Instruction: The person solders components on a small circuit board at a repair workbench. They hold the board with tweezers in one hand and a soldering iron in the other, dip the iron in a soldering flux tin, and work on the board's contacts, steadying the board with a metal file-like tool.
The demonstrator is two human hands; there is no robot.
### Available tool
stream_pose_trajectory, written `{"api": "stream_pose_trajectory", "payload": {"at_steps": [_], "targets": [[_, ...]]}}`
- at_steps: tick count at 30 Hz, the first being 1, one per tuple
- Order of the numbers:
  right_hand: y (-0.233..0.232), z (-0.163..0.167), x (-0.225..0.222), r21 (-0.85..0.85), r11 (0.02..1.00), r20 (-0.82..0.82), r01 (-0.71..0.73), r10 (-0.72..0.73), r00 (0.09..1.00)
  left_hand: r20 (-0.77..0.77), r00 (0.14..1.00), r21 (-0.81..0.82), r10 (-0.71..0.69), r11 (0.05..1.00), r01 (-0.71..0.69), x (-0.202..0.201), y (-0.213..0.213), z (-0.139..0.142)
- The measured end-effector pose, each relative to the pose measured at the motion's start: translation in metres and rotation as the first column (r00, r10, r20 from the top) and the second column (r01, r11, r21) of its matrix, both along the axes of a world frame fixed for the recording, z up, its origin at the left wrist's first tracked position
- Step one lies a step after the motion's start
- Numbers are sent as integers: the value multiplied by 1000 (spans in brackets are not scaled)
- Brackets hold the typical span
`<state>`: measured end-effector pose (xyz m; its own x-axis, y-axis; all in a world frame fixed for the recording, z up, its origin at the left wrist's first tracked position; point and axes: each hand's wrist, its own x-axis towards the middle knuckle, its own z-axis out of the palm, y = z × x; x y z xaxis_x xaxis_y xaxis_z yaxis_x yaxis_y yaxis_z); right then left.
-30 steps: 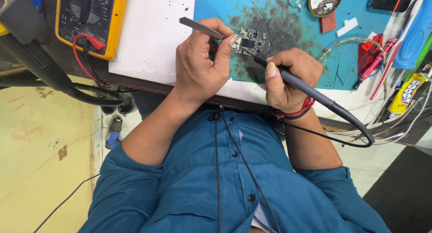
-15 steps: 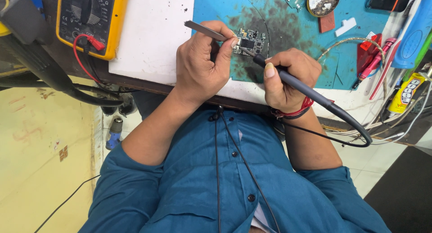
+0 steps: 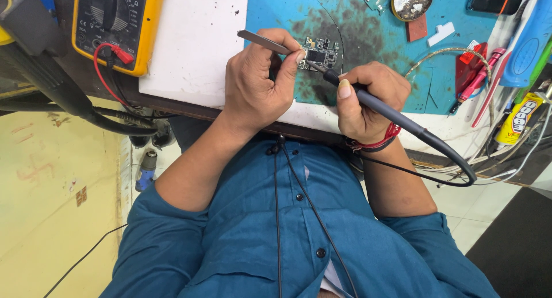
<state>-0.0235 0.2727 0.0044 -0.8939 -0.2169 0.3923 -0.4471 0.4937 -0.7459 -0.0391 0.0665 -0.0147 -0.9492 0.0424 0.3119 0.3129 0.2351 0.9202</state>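
The left hand [image 3: 256, 82] is closed around a pair of metal tweezers [image 3: 265, 43], whose tips reach the small dark circuit board [image 3: 321, 52]. The board lies on a stained blue mat [image 3: 374, 50] on the table [image 3: 195, 50]. The right hand [image 3: 368, 99] grips a dark soldering iron [image 3: 385, 111] like a pen, its tip touching the board. A yellow multimeter [image 3: 112, 22] sits well apart at the left.
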Motion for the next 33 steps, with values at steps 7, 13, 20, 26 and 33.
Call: {"api": "stream_pose_trajectory", "payload": {"at_steps": [7,13,20,26,33], "targets": [[1,0,0,8,1000,-2,-8,8,1000,8,1000,-8,11,1000,-11,0,0,1],[0,2,0,24,1000,-15,18,-18,1000,5,1000,-11,22,1000,-22,1,1,1],[-7,8,-12,158,986,-110,-46,64,992,81,996,76,22,997,-28,4,0,1],[-16,14,-15,403,912,-80,-81,124,989,62,998,124,26,992,-34,4,2,-4],[-15,14,-14,409,911,-61,-61,94,994,62,998,148,15,989,-24,5,2,-6]]}}
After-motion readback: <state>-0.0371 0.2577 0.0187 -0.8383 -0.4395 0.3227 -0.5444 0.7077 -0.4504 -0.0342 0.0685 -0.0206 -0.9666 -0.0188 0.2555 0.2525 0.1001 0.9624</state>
